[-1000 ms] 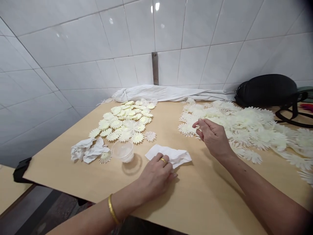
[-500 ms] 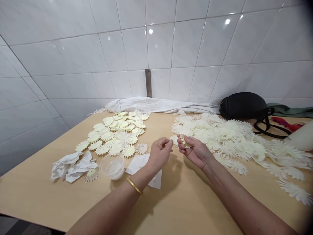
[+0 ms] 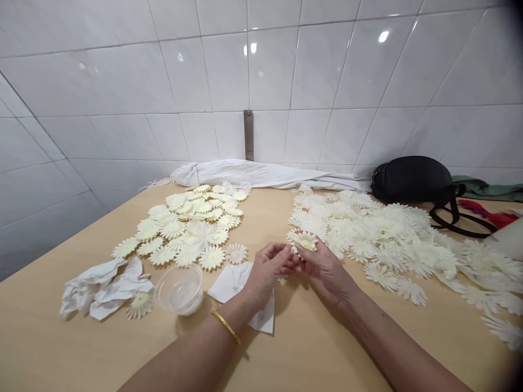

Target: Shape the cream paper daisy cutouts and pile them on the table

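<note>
Between my two hands is a pale yellow daisy-like artificial flower (image 3: 304,242), its face tilted up. My right hand (image 3: 327,268) grips it from the right, thumb on the petals and fingers curled behind. My left hand (image 3: 267,270), with a gold bangle at the wrist, pinches at its left edge; the fingertips meet those of the right hand and partly hide one another. Under my left forearm lies a white paper sheet (image 3: 232,282). A clear plastic cup (image 3: 180,294) stands left of it.
Yellow-centred flowers (image 3: 175,227) are piled at the left, paler petal layers (image 3: 368,228) at the right. Crumpled white paper (image 3: 104,288) and a single flower (image 3: 140,305) lie at the near left. Along the tiled wall are a rolled white cloth (image 3: 261,173) and a black bag (image 3: 411,178).
My left hand has come in against the right hand and taken the flower's edge. The flower, earlier bunched in my right fingers, now shows its open face. The view has shifted slightly.
</note>
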`<state>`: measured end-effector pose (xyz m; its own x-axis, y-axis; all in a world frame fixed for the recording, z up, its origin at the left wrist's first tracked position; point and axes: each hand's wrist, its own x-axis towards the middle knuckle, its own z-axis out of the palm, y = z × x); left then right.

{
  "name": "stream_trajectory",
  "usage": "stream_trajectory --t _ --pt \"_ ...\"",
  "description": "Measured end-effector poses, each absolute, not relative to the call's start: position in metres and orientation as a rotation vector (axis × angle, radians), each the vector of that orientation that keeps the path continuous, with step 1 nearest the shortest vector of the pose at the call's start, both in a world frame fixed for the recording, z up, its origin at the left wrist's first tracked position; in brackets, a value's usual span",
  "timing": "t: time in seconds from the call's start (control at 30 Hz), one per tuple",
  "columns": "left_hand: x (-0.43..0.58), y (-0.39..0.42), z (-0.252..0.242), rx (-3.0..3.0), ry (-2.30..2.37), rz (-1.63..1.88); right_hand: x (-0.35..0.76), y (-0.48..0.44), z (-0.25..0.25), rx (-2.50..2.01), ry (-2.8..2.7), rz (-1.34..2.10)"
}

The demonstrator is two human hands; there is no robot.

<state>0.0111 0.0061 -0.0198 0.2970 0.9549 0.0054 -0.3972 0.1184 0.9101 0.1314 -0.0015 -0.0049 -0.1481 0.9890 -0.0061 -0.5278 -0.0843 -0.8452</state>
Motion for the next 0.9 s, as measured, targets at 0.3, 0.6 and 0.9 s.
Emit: stream_trajectory --t 0.3,0.6,0.9 --pt "0.013 0.005 -0.020 0.957 0.674 1.114 0.142 -0.001 -0.011 -0.987 -1.143 1.484" --pt "0.016 0.003 -0.018 0.978 0.537 0.990 0.137 -0.002 -0.020 -1.125 -1.293 1.297" --pt "0.022 -0.005 -0.019 1.001 0.523 0.988 0.134 0.004 -0.021 -1.326 -1.286 1.129"
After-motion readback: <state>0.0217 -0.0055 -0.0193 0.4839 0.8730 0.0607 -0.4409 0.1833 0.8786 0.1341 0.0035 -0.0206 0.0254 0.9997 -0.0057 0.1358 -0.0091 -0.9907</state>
